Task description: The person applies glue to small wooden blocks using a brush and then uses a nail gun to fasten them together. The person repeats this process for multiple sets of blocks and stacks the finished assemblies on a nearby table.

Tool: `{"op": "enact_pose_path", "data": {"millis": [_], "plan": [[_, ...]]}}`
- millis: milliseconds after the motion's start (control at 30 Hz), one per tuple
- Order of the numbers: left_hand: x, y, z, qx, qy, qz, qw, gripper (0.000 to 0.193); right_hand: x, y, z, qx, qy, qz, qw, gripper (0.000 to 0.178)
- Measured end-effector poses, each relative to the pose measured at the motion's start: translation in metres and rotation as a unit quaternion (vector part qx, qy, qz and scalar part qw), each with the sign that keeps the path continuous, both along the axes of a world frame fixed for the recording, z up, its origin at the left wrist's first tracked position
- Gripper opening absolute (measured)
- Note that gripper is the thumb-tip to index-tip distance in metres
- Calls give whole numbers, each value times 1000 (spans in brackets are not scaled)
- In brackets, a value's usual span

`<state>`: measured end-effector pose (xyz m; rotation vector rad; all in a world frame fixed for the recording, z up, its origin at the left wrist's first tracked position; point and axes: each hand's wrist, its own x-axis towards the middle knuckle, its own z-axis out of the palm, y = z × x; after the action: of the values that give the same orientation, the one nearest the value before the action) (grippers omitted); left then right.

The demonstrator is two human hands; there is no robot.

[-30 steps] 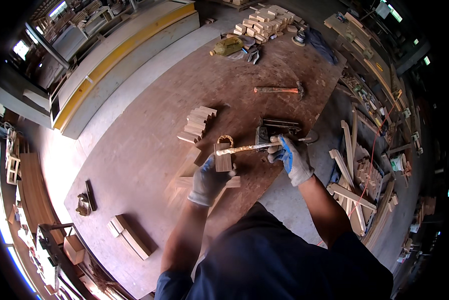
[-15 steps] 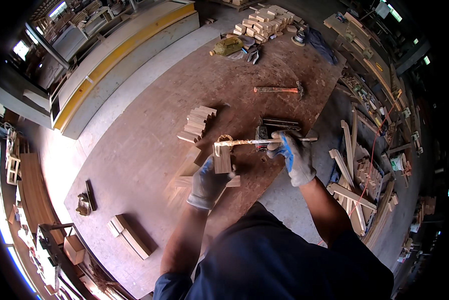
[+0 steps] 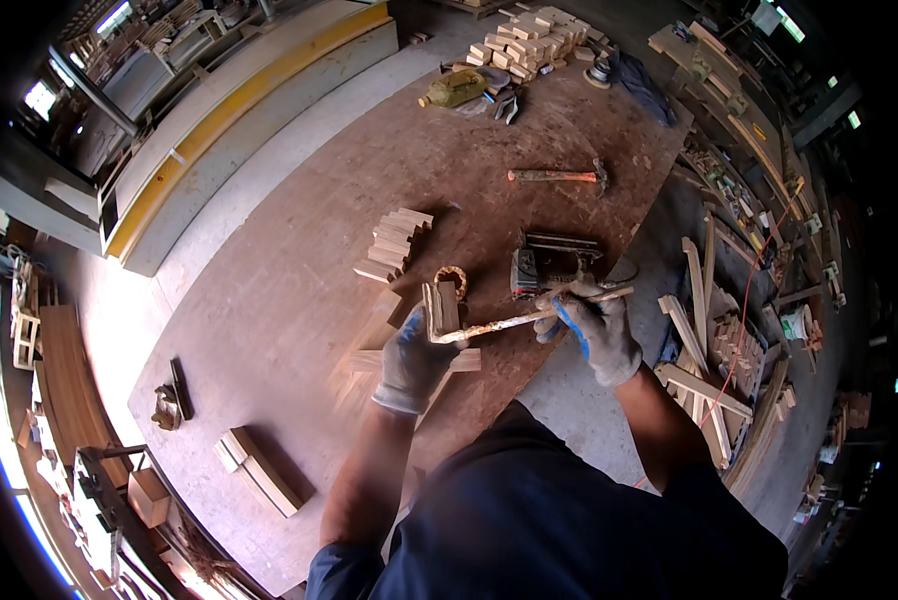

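My left hand (image 3: 412, 365), in a grey and blue work glove, grips a small wooden block (image 3: 447, 308) above the table. My right hand (image 3: 599, 335), gloved too, pinches a thin stick (image 3: 509, 323) smeared with something pale like glue. The coated end of the stick touches the block's near end, beside my left fingers. Just beyond the block shows the crusted round rim of a container (image 3: 453, 272), mostly hidden. A dark nail gun (image 3: 554, 262) lies beyond my right hand. Under and beside my left hand, wooden strips (image 3: 377, 330) lie crossed on the tabletop.
On the brown table (image 3: 299, 250) stand a row of wooden pieces (image 3: 394, 245), a hammer (image 3: 557, 176) and a block stack (image 3: 529, 45) at the far end. Joined wooden pieces (image 3: 259, 472) lie near left. Scrap timber (image 3: 704, 350) and a red hose (image 3: 747, 320) are at right.
The stick's coated end has moved from the block's far end to its near end. My right hand has shifted slightly right and nearer; the left has turned the block a little.
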<state>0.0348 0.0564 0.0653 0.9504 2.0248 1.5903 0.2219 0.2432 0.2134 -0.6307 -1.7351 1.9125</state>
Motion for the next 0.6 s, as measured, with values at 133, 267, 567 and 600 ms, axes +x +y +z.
{"op": "enact_pose_path", "data": {"millis": [133, 267, 567, 600], "plan": [[2, 1, -14, 73, -269, 8, 960, 56, -2, 5, -2, -4, -8, -7, 1000, 23], [4, 0, 9, 69, -281, -23, 957, 55, -10, 2, -3, -4, 12, -35, 999, 23], [4, -3, 26, 184, -501, -41, 845, 56, -12, 10, -10, 16, 52, -62, 997, 28], [4, -4, 24, 180, -478, -40, 859, 56, -10, 9, -4, 17, 54, -56, 997, 27]]}}
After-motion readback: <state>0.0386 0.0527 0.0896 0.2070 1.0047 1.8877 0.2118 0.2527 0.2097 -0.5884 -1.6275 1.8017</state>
